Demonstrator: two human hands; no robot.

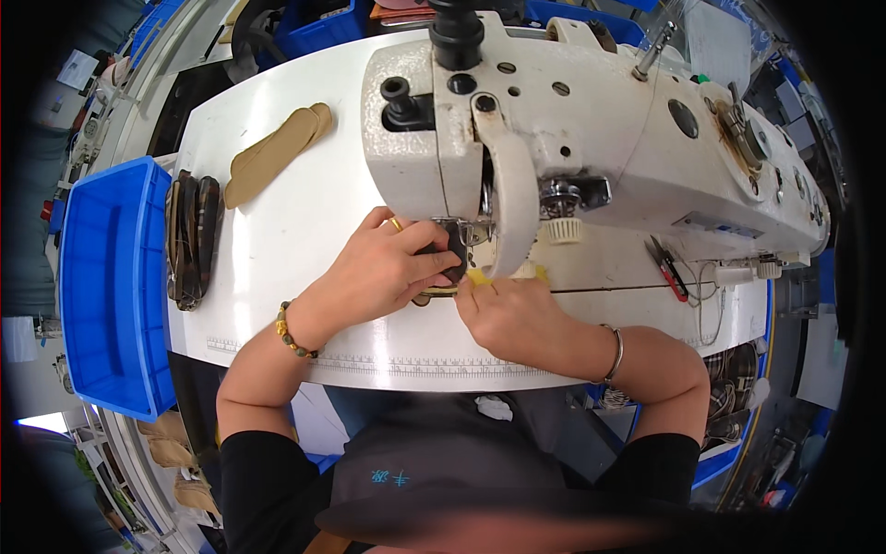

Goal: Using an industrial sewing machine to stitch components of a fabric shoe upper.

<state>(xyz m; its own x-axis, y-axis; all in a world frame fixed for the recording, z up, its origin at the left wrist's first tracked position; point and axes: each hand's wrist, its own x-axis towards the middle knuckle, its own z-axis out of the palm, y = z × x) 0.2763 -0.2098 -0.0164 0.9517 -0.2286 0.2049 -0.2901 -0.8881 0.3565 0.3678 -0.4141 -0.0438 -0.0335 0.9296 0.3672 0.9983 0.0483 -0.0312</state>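
Two hands at the sewing machine point(591, 102); clock directions taken from the needle area, 12 being away from you.

Your left hand point(383, 268): at 8 o'clock, just beside the needle area, thumb and fingers clamped on a dark piece point(456, 251). The piece sits at the needle area under the machine's head, partly covered by your fingers. A thin tan edge point(441, 290) shows below those fingers.

Your right hand point(517, 319): at 5 o'clock, near the left one, fingers curled, tips close to the work. Cannot tell whether they grip anything. A bit of yellow point(478, 275) shows beside the fingertips.

Worn: gold ring point(396, 223) and beaded bracelet point(290, 334) on your left, metal bangle point(616, 355) on your right.

On the white table point(305, 212): tan flat pieces point(272, 162), overlapping, at 10 o'clock; stack of dark plaid pieces point(189, 235) at 9; red-handled snips point(676, 277) at 3; ruler scale point(397, 367) along your near edge, 4 through 8.

Beyond the table at 9 o'clock: blue bin point(120, 392), next to the stack.
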